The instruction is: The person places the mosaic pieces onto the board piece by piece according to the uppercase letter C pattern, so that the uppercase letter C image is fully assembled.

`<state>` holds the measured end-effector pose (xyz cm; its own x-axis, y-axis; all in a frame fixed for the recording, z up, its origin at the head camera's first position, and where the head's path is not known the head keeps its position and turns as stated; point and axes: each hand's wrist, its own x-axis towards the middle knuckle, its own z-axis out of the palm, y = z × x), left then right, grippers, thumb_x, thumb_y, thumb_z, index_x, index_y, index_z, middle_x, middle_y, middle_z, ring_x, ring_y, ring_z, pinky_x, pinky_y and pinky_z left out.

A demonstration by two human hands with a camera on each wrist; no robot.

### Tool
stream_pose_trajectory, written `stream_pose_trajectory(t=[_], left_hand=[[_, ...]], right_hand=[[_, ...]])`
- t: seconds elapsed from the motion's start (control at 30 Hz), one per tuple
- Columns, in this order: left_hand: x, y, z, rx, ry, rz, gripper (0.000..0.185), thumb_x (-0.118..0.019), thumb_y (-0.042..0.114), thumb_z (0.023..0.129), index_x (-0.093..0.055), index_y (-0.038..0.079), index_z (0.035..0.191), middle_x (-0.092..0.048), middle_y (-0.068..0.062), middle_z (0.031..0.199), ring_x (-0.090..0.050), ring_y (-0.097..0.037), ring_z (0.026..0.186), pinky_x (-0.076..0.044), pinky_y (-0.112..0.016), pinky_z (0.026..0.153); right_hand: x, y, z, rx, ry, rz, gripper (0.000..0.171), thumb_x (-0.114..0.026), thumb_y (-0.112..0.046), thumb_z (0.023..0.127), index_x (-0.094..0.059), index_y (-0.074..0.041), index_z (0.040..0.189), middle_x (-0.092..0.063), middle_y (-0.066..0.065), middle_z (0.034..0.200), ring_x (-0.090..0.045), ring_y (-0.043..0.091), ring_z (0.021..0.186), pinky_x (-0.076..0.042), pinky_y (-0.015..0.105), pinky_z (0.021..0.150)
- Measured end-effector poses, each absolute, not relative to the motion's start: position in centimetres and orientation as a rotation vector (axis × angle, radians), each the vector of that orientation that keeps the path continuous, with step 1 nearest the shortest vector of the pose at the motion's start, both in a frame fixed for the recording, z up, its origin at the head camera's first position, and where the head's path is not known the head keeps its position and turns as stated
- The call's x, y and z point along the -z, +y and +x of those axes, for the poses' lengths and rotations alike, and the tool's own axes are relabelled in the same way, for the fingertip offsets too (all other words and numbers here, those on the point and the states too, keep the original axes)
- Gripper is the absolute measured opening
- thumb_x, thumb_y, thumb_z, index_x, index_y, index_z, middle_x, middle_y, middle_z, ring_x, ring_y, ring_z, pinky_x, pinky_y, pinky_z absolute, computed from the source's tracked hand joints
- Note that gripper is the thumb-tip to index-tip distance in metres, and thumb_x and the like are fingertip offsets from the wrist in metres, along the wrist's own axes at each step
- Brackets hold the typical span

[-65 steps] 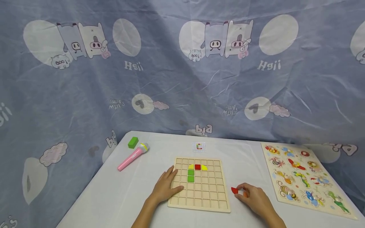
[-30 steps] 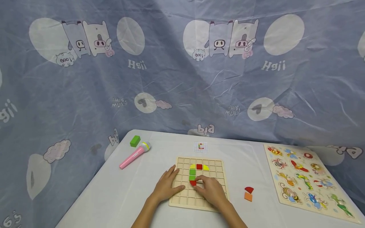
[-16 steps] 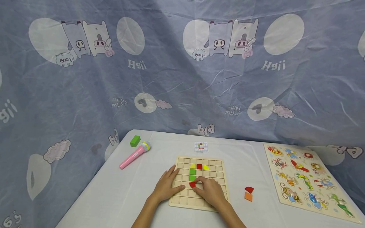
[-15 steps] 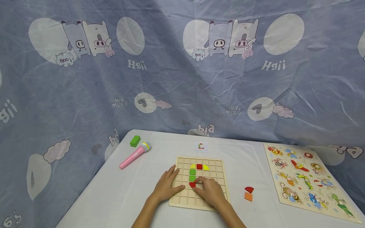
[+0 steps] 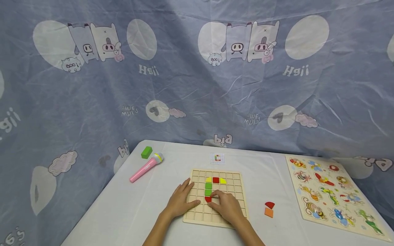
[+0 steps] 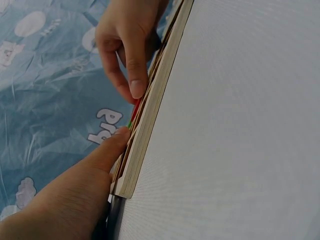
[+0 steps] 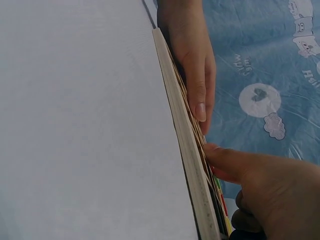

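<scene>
A wooden grid board (image 5: 229, 191) lies on the white table. Two yellow pieces flanking a red square (image 5: 215, 180) sit in its top row, with two green squares (image 5: 208, 189) below the left one. My left hand (image 5: 181, 202) rests flat on the board's left edge, fingers straight. My right hand (image 5: 224, 206) lies over the board's middle, and its curled thumb and forefinger pinch a red quarter-round piece (image 5: 208, 199) in the cell just under the greens. In the left wrist view a fingertip (image 6: 136, 89) touches that red piece's edge (image 6: 135, 106). The right wrist view has my thumb (image 7: 224, 161) on the board.
A red quarter-round (image 5: 269, 204) and an orange square (image 5: 268, 212) lie loose right of the board. A small pattern card (image 5: 217, 158) sits behind it. A pink toy microphone (image 5: 146, 167) and a green block (image 5: 146, 152) lie far left, an animal peg puzzle (image 5: 330, 194) at right.
My right hand carried the red quarter-round from the table at right onto the board and has held it under the green squares for the last second. The left hand has not moved.
</scene>
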<state>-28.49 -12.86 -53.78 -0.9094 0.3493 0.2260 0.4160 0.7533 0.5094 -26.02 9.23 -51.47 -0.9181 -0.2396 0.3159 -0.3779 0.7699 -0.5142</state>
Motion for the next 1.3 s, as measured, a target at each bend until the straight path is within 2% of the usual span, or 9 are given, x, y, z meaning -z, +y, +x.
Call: stream_pose_trajectory(t=[0.3, 0.73, 0.97, 1.17, 1.3], left_hand=[[53.7, -12.8, -28.4, 0.864, -2.822, -0.633, 0.08, -0.055, 0.06, 0.082, -0.04, 0.006, 0.139, -0.026, -0.013, 0.149, -0.027, -0.032, 0.134, -0.019, -0.049, 0.108], [54.0, -12.8, -28.6, 0.852, -2.809, -0.658, 0.081, -0.055, 0.061, 0.082, -0.04, 0.006, 0.139, -0.026, -0.014, 0.148, -0.027, -0.031, 0.134, -0.019, -0.048, 0.108], [54.1, -13.0, -28.7, 0.85, -2.822, -0.638, 0.081, -0.054, 0.062, 0.081, -0.039, 0.008, 0.139, -0.026, -0.012, 0.149, -0.027, -0.031, 0.134, -0.019, -0.048, 0.108], [54.0, -12.9, -28.6, 0.856, -2.83, -0.643, 0.081, -0.055, 0.061, 0.082, -0.038, 0.008, 0.14, -0.025, -0.012, 0.149, -0.026, -0.031, 0.134, -0.018, -0.048, 0.109], [53.9, -12.9, -28.6, 0.856, -2.828, -0.644, 0.08, -0.055, 0.06, 0.082, -0.039, 0.007, 0.14, -0.025, -0.012, 0.149, -0.026, -0.03, 0.135, -0.018, -0.047, 0.109]], right_hand=[[50.2, 11.4, -25.3, -0.97, -2.728, 0.366, 0.021, -0.074, -0.033, 0.077, -0.068, -0.019, 0.093, -0.035, -0.01, 0.046, -0.026, 0.003, 0.041, -0.026, 0.021, 0.038], [49.4, 20.5, -23.6, -0.896, -2.685, 0.235, 0.022, -0.079, -0.024, 0.073, -0.069, -0.019, 0.092, -0.035, -0.01, 0.051, -0.025, 0.002, 0.042, -0.026, 0.02, 0.039], [49.7, 24.0, -22.5, -0.887, -2.794, 0.134, 0.025, -0.077, -0.03, 0.074, -0.069, -0.018, 0.095, -0.037, -0.007, 0.054, -0.031, 0.005, 0.047, -0.03, 0.021, 0.048], [50.2, 25.7, -21.7, -0.823, -2.911, 0.059, 0.029, -0.073, -0.039, 0.076, -0.068, -0.019, 0.097, -0.039, -0.004, 0.055, -0.031, 0.008, 0.046, -0.026, 0.022, 0.044], [50.4, 26.4, -21.4, -0.77, -2.941, 0.038, 0.031, -0.074, -0.038, 0.075, -0.068, -0.017, 0.097, -0.038, -0.003, 0.054, -0.032, 0.01, 0.046, -0.024, 0.023, 0.044]])
